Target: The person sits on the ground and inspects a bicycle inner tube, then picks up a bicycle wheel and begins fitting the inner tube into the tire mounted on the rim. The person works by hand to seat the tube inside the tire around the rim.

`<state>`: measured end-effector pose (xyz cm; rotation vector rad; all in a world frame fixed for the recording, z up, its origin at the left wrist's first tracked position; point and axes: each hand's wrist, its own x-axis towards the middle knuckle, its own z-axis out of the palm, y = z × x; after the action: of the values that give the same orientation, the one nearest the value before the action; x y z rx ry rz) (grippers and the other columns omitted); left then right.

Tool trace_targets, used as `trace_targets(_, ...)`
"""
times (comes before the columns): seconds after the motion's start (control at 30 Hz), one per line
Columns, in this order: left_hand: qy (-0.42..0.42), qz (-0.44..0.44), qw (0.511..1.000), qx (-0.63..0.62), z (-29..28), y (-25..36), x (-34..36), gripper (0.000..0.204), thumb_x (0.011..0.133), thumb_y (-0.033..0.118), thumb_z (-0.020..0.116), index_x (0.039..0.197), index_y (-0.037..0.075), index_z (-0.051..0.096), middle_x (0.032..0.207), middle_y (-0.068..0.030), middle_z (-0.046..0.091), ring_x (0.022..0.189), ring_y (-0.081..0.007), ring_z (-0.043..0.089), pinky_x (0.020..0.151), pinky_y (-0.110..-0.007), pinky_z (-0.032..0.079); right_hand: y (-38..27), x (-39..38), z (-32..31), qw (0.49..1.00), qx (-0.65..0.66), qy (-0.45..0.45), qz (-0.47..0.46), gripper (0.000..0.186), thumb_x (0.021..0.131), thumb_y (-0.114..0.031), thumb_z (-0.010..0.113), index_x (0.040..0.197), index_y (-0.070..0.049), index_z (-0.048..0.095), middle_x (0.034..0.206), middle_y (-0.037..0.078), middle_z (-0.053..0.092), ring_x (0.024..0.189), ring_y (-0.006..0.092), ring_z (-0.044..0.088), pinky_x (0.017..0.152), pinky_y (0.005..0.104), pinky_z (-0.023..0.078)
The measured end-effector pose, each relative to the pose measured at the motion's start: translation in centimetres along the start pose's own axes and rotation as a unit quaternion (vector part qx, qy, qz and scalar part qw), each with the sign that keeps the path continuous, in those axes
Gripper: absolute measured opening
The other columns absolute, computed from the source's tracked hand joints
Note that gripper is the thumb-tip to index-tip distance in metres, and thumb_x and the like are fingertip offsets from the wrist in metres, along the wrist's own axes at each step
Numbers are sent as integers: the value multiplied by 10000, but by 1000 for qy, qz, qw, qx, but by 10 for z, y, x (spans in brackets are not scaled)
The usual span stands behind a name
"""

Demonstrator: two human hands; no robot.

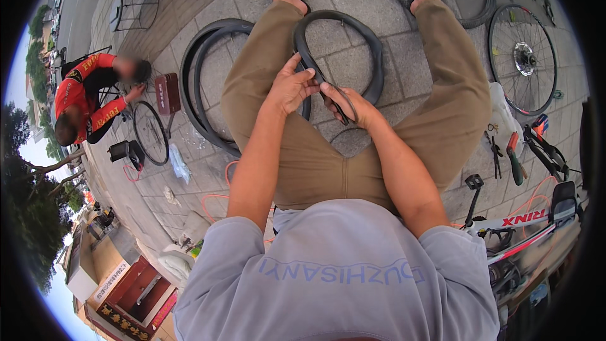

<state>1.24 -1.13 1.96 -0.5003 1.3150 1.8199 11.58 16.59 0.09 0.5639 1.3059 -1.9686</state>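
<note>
the scene is viewed from the head, steeply downward, through a wide fisheye. the shirt (353, 240) is seen nearest; the left hand (290, 90) and right hand (353, 107) are framed near the middle, and the street (82, 9) is caught slanted toward the left rim.

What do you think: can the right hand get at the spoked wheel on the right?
Probably not now: the right hand holds a black rubber loop, and the right leg lies between it and the spoked wheel.
</note>
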Motion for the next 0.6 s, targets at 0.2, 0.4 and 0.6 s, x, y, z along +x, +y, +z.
trace_targets(0.2,3,-7,1000,1,3,2,-2,721,1034,-30,569,1662,105,240,1177,-151,708,969,-260,739,849,-437,631,-1,0,0,1000,24,-17,-6,695,979,-737,541,851,-60,631,704,2,505,551,120,465,511,285,371)
trace_targets(0.4,-5,-3,1000,-9,0,-2,1,742,1035,-22,574,1670,109,215,1182,-154,707,987,-262,737,857,-443,628,-2,-1,2,999,41,-11,7,698,974,-749,542,830,-71,621,691,-2,497,521,105,447,482,281,345)
trace_targets(0.6,2,-12,1000,2,3,1,-2,657,1026,-26,588,1617,117,338,1230,-111,702,1048,-249,723,898,-438,618,0,-2,1,999,36,1,5,691,964,-738,577,827,-63,627,667,-7,495,506,101,439,463,284,338)
